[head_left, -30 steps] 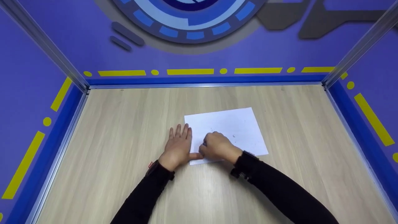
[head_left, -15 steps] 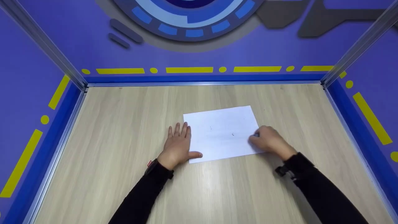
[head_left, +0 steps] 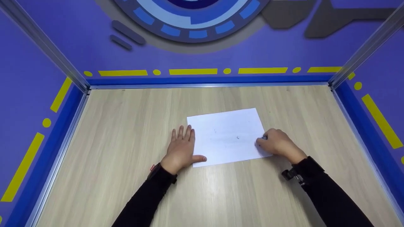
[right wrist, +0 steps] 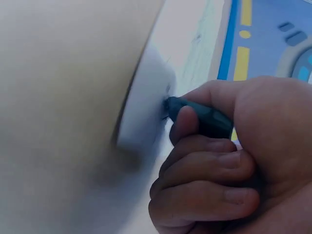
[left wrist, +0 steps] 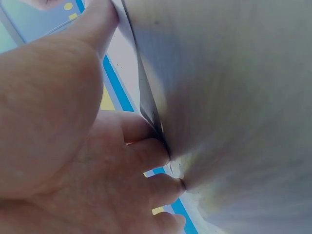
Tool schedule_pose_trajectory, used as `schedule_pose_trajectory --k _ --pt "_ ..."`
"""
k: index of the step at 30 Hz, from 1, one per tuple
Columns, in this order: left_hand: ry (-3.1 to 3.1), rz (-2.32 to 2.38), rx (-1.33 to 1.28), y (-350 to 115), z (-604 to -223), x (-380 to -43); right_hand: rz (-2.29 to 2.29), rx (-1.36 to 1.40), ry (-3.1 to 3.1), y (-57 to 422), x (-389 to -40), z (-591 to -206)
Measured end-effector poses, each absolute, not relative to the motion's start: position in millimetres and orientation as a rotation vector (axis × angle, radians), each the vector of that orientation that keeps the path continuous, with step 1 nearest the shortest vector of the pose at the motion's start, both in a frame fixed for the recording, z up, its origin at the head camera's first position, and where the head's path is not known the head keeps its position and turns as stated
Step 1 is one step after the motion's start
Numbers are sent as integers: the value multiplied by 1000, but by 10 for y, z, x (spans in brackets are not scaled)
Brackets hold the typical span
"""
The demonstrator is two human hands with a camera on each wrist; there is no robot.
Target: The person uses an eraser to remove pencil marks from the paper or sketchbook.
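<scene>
A white sheet of paper [head_left: 227,126] lies slightly turned on the wooden table. My left hand [head_left: 181,151] rests flat along its left edge, fingers straight, the thumb spread over the lower left corner. At the right edge of the sheet, my right hand [head_left: 277,142] grips a small dark blue-green eraser [right wrist: 209,119] between thumb and curled fingers. In the right wrist view its tapered end meets the paper, with small dark bits around it. Most of the eraser is hidden by the fingers in the head view. Dark crumbs [head_left: 238,137] dot the middle of the paper.
The wooden table [head_left: 126,126] is bounded by a metal rail [head_left: 205,85] at the back. Blue-purple panels with yellow marks, such as the back wall [head_left: 202,58], enclose it on three sides. Each wrist wears a black strap.
The right hand has swept from beside the left thumb across the paper to its right edge with the eraser, then stayed near there. The left hand and the paper have kept their places.
</scene>
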State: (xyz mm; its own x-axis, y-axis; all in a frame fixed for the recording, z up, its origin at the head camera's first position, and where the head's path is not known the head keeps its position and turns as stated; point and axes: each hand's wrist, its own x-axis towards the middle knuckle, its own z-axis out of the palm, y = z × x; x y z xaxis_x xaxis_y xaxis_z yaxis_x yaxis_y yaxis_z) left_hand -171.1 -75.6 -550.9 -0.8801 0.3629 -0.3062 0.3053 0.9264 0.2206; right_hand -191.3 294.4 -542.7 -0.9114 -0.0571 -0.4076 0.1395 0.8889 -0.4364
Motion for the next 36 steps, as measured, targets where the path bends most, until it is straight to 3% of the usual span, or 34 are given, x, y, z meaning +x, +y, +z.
schedule_pose_trajectory --k 5,14,19,27,36 --pt "2744 225 491 -748 -5505 -1703 -719 -77 2647 2452 -1897 -5461" --pt "2784 199 510 -782 -5507 -1706 -693 -358 2648 1092 -1936 -5457" --pt "2816 177 522 -799 -5513 -1706 -609 -391 2682 783 -1986 -5490" --pt "2785 222 494 -797 -5533 -1676 -665 -263 2732 1168 -1972 -5557" --pt "2777 242 471 -773 -5530 -1705 -726 -58 2726 2242 -1967 -5538"
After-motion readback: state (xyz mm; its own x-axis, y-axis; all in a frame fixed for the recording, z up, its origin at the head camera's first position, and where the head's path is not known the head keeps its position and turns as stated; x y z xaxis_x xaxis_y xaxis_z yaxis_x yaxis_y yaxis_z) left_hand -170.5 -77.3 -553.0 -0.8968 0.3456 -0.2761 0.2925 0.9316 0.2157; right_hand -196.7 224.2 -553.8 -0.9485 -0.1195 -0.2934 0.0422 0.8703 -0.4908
